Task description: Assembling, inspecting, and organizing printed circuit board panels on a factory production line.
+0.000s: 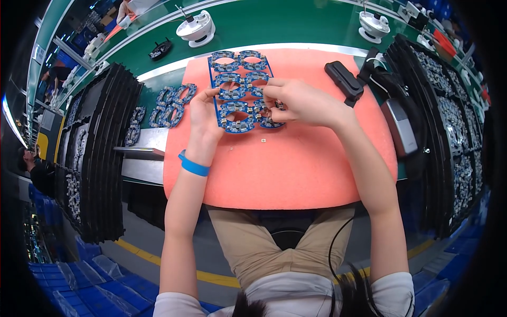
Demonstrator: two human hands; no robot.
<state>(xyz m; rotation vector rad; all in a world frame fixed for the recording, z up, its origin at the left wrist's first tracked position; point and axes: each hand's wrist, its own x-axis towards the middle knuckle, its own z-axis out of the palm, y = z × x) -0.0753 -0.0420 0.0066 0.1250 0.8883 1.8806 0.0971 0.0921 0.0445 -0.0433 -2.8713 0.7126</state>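
A blue circuit board panel (241, 126), made of several ring-shaped boards in two columns, is held over a pink foam mat (274, 179). My left hand (205, 113) grips its left edge, the thumb near the edge and the other fingers partly hidden. A blue band (194, 165) circles that wrist. On the panel's lower right, the bent fingers of my right hand (301, 103) close on a ring board and cover part of it. Just below the panel, a tiny pale piece (263, 140) lies on the mat.
Separate ring boards (170, 105) lie left of the mat. Stacked black trays (95, 148) holding boards stand at the left, with more trays (449, 121) at the right. A black device (344, 79) sits at the mat's right edge. White fan-like units (195, 29) stand behind.
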